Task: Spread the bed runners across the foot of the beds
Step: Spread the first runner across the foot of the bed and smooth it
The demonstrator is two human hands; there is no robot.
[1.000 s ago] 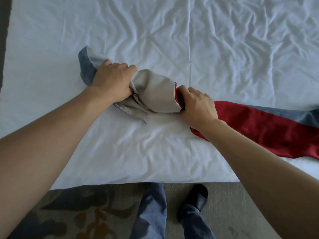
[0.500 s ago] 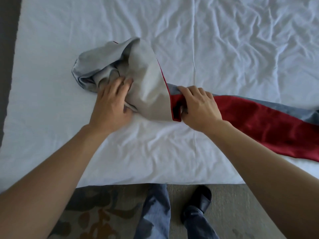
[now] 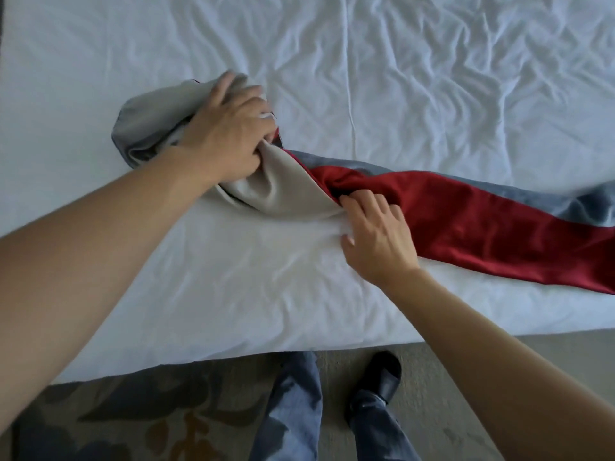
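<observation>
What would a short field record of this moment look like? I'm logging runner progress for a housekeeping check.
surface: bed with wrinkled white sheet
runner: red and grey-blue face, pale grey backing; lies flat toward the right, bunched and twisted at its left end
left hand: closed on the bunched end
right hand: on the runner's near edge where red meets the backing; grip unclear
runner state: not yet spread across the foot
floor: patterned carpet, person's legs and a dark shoe at the bed's edge
</observation>
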